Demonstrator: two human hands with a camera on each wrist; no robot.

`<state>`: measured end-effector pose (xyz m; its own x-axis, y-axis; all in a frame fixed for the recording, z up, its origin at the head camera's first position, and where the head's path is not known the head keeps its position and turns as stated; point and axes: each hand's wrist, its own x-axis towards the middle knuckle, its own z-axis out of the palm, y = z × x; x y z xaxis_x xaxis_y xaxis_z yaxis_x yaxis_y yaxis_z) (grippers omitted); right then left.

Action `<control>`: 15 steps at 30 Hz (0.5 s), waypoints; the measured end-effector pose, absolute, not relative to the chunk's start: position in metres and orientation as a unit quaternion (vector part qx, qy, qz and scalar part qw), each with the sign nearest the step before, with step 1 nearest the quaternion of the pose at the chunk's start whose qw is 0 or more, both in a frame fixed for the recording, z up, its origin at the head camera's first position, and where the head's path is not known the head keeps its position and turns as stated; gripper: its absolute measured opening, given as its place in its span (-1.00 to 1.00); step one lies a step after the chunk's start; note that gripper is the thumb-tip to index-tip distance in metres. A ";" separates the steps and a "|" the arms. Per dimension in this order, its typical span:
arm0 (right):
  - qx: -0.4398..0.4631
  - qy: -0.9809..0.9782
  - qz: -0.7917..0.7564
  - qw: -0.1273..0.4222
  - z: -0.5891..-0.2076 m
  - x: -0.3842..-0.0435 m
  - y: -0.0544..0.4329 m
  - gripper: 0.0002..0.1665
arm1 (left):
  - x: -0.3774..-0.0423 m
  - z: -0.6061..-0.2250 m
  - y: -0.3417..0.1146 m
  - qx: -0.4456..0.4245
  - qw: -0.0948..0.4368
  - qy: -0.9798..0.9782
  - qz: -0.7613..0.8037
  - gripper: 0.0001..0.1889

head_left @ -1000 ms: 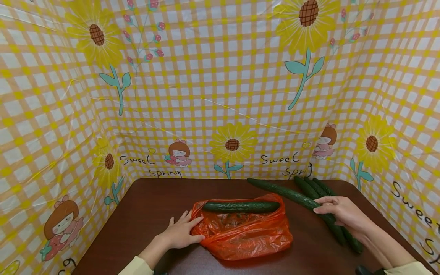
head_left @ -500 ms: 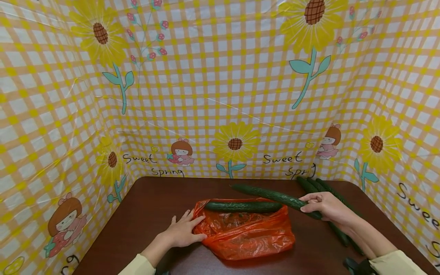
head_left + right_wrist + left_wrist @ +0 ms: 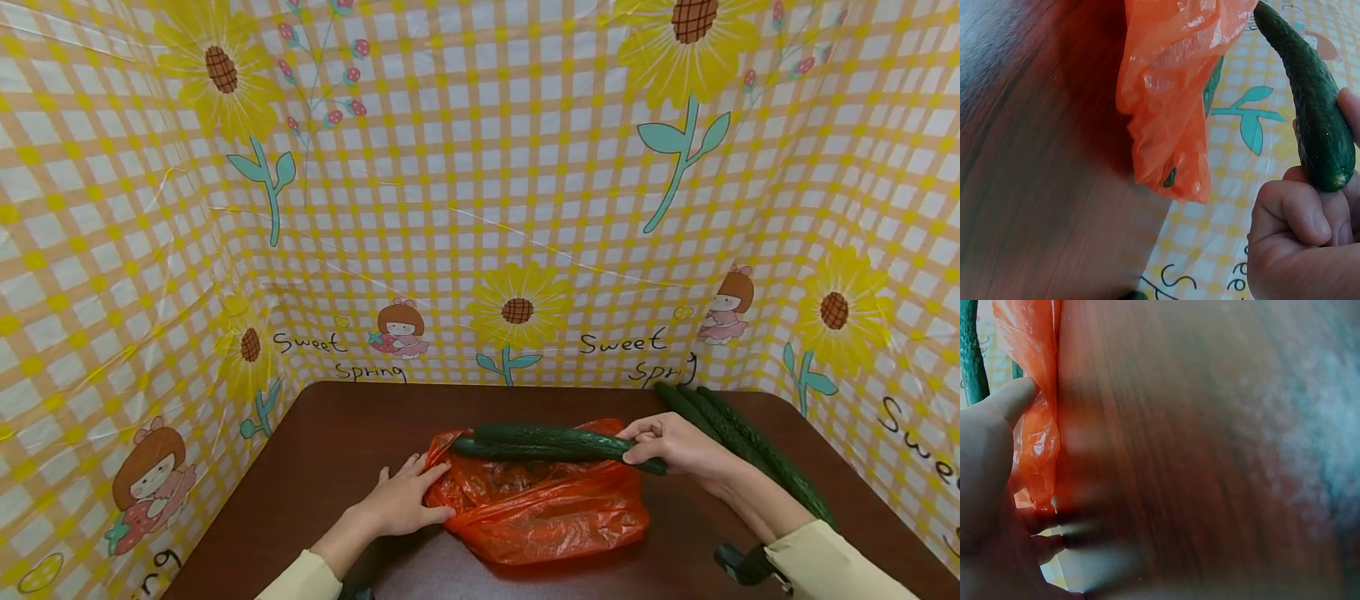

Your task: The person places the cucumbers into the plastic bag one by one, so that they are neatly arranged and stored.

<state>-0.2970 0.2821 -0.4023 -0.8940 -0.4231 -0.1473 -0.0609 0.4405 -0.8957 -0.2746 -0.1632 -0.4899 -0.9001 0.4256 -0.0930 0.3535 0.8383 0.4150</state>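
A long dark green cucumber (image 3: 555, 440) spans the mouth of an orange plastic bag (image 3: 555, 525) in the head view. My right hand (image 3: 678, 450) pinches it near its right end between thumb and fingers; the right wrist view shows the cucumber (image 3: 1316, 94) raised beside the bag (image 3: 1166, 94). Just under it, a second cucumber (image 3: 463, 447) lies in the bag, mostly covered. My left hand (image 3: 405, 500) rests at the bag's left edge with fingers spread. In the left wrist view its thumb touches the orange plastic (image 3: 1038, 437). Whatever lies deeper in the bag is hidden.
Several more cucumbers (image 3: 757, 450) lie side by side at the right of the dark brown table (image 3: 360, 417). A checked cloth (image 3: 450, 208) with sunflowers walls the table at the back and both sides.
My right hand has carried the cucumber leftward from beside the pile to over the bag's opening. My left hand has stayed at the bag's left edge.
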 end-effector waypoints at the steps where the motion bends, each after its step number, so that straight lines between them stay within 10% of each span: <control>1: -0.150 0.830 -0.507 0.180 -0.403 -0.298 0.280 -0.48 | -0.275 -0.490 -0.164 0.205 0.090 0.954 0.201 -0.17; 15: -0.155 0.852 -0.466 0.179 -0.415 -0.306 0.248 -0.49 | -0.272 -0.489 -0.168 0.213 0.087 0.947 0.224 -0.22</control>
